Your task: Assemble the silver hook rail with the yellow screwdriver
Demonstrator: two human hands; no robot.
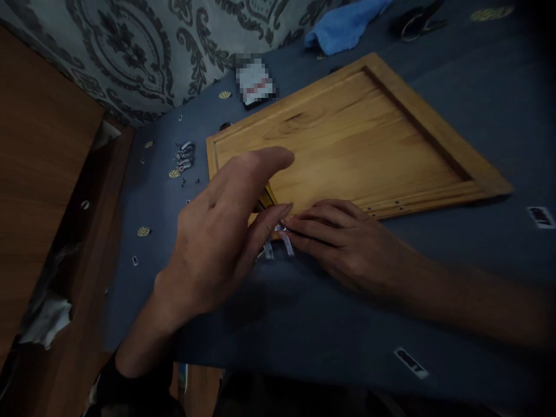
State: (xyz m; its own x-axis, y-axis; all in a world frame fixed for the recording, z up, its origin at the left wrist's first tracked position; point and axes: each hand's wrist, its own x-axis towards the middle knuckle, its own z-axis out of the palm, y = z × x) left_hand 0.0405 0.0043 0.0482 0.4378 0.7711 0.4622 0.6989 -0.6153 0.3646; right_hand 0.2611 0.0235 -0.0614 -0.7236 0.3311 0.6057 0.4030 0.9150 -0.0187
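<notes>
A framed wooden cabinet door (339, 145) lies on the dark cloth. At its near left edge sits a metal hinge (284, 240), its two arms sticking out toward me. My left hand (217, 231) is curled around what looks like a screwdriver (270, 194) with a yellow and black handle; its index finger extends over the door. Most of the tool is hidden by the hand, and its tip is not clear. My right hand (343, 243) lies along the door's near edge, fingers together, with the fingertips pressed at the hinge.
Several metal hinges (185, 155) and small screws (182, 182) lie left of the door. A blurred box (255, 81) stands by the patterned wall. At the back are a blue cloth (347, 26) and a dark object (417, 23). Wooden furniture (43, 145) borders the left side.
</notes>
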